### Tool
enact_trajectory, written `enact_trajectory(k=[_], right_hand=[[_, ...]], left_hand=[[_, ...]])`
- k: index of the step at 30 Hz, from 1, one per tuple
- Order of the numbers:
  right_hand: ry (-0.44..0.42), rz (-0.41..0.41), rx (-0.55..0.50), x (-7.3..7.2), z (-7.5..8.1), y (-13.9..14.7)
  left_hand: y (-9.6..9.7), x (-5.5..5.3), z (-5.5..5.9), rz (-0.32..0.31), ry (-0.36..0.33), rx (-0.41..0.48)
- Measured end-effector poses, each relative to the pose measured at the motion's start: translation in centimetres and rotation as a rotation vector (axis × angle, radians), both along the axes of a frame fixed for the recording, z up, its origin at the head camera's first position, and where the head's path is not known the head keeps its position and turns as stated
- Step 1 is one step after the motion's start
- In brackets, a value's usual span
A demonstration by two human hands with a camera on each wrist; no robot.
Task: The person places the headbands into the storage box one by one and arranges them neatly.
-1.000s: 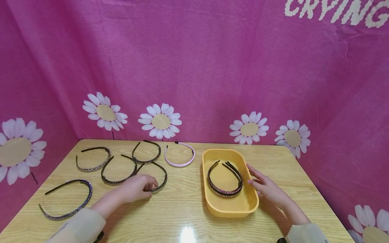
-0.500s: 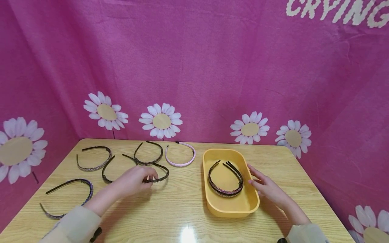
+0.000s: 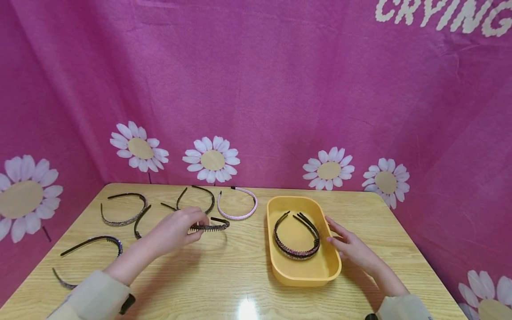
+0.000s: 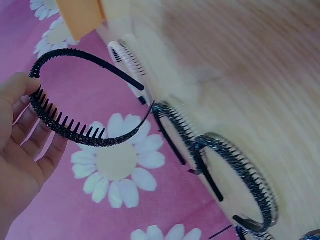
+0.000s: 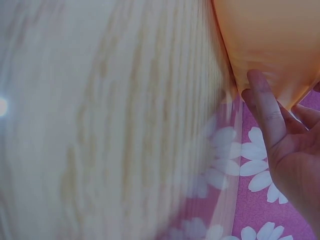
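Observation:
My left hand pinches a dark, glittery toothed headband by its band and holds it above the table. In the left wrist view this headband shows its teeth and both free ends, with the thumb on one side of the band and fingers on the other. At the right stands a yellow plastic bin with a few stacked dark headbands inside. My right hand rests against the bin's right side; in the right wrist view its fingers lie extended on the outer wall.
On the wooden table lie a pink headband, a dark headband behind my left hand, and another dark one partly hidden. A silvery headband and a blue-purple one lie left. A pink flowered cloth hangs behind.
My left hand has lifted the dark headband off the table, tilting it and moving it slightly away from me. The right hand and the bin have stayed in place.

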State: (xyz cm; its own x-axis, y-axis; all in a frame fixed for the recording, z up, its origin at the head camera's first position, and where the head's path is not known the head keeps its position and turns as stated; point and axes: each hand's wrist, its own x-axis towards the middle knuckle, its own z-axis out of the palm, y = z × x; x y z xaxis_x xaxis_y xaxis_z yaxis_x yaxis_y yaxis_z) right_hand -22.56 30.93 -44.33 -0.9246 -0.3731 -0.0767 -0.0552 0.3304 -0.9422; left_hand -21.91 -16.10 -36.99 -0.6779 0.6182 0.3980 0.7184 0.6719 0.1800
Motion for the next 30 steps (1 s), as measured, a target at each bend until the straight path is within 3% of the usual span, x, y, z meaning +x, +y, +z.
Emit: enact_trajectory(k=[10, 23, 30], right_hand=[[0.004, -0.011, 0.018, 0.0, -0.1, -0.1], [0.015, 0.002, 0.024, 0.2, 0.1, 0.0], [0.003, 0.002, 0.010, 0.3, 0.2, -0.1]], left_hand=[[0.7, 0.4, 2.4, 0.002, 0.121, 0.082], [3.0, 0.1, 4.8, -0.122, 0.289, 0.234], [4.8, 0.2, 5.7, -0.154, 0.308, 0.299]])
